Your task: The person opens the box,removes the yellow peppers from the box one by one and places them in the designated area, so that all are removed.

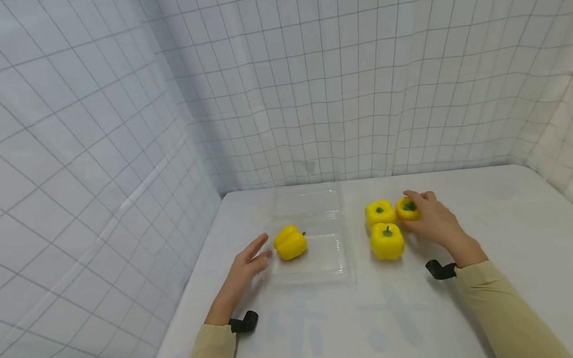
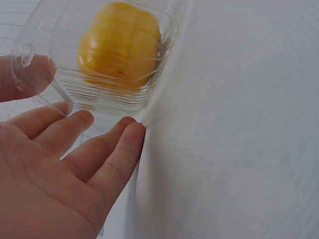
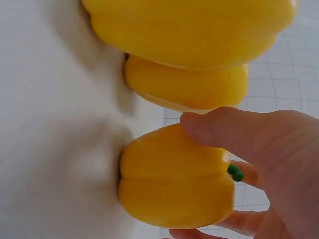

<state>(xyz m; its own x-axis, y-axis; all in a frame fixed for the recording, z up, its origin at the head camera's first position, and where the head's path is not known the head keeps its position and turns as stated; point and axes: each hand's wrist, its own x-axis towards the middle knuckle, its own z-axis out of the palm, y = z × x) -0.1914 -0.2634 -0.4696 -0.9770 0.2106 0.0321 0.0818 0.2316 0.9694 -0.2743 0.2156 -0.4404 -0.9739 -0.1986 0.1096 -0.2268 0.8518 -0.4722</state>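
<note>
My right hand (image 1: 433, 220) holds a yellow bell pepper (image 3: 174, 179) with a green stem, thumb on one side and fingers round the far side. The pepper stands on the table. Two more yellow bell peppers, a rear one (image 1: 380, 214) and a front one (image 1: 387, 242), stand just left of it. My left hand (image 1: 243, 271) is at the left side of a clear plastic clamshell container (image 1: 324, 265), fingers loosely extended. In the left wrist view the fingertips are close to the container's wall; firm contact is hard to tell. One yellow bell pepper (image 1: 290, 242) lies on its side inside.
The container's lid (image 1: 305, 202) is folded back, away from me. The white table (image 1: 509, 230) ends at white grid-patterned sheets (image 1: 285, 90) at the back and sides. Each wrist carries a small black camera mount (image 1: 441, 269).
</note>
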